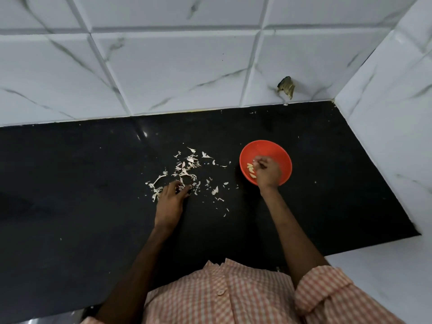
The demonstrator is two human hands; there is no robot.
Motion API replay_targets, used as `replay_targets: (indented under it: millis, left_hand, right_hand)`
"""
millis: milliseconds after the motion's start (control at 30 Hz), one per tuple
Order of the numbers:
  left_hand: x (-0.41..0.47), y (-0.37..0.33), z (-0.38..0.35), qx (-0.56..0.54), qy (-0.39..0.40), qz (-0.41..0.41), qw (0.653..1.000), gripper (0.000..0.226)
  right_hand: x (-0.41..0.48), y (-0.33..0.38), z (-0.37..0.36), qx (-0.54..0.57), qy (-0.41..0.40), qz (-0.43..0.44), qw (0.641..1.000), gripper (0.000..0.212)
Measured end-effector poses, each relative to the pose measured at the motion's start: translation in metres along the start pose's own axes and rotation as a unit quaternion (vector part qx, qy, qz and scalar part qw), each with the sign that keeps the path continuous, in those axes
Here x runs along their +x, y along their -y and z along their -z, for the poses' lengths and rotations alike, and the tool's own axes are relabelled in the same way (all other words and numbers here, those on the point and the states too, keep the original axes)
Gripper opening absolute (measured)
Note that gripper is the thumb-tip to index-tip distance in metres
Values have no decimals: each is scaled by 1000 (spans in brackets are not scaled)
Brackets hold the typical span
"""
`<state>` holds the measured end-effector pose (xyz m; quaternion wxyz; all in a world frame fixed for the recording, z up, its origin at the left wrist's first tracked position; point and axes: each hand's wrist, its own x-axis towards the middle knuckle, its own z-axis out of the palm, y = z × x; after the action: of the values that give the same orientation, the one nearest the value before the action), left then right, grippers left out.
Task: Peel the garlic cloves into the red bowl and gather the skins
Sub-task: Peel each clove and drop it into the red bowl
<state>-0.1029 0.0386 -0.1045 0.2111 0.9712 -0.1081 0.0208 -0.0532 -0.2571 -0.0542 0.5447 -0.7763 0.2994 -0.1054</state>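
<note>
**Left hand among the skins, right hand in the bowl**

The fingers of the left hand (171, 197) are bent, with their tips down on the worktop (93, 183) at the near edge of the garlic skins (187, 167). Whether they pinch any skin I cannot tell. The fingers of the right hand (266, 171) are bunched and curled inside the red bowl (280, 150). The hand hides its own grip, so I cannot tell whether it holds a clove.

A few peeled cloves (250, 170) lie together on the left inner side of the bowl, just beside the right fingertips. They are too small to say which way each one points.

The skins lie loose on the dark worktop, none in the bowl. The thickest patch runs from the left fingertips away towards the tiled wall (163, 66). A thinner trail spreads right towards the bowl, with stray flakes nearer the person. The scatter is widest left to right, from beside the left hand to just short of the bowl.

The left hand is plainly nearer the skins and already touches them. In my judgement, gathering calls for a sweep from the far and right edges back towards that hand. The flakes look light and may slide or lift.
</note>
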Motion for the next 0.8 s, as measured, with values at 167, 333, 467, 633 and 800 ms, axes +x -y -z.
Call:
replay_targets:
  millis: [167,333,467,633,800]
  left_hand:
    - [3,-3,2,-119,-29,35,992,22]
    - [9,-5,-1,-128,-35,58,989,15]
    - [9,-6,8,-166,-47,79,982,11]
    - [-8,2,34,-189,-77,124,971,10]
    - [-17,22,51,-210,-141,161,954,13]
  right_hand:
    - [1,5,4,49,24,-45,997,28]
    - [-36,30,8,13,6,138,990,31]
    - [-80,13,-31,-55,187,231,953,38]
    - [-98,-41,-64,-361,268,189,873,84]
    - [-114,-33,-99,-294,347,293,841,82]
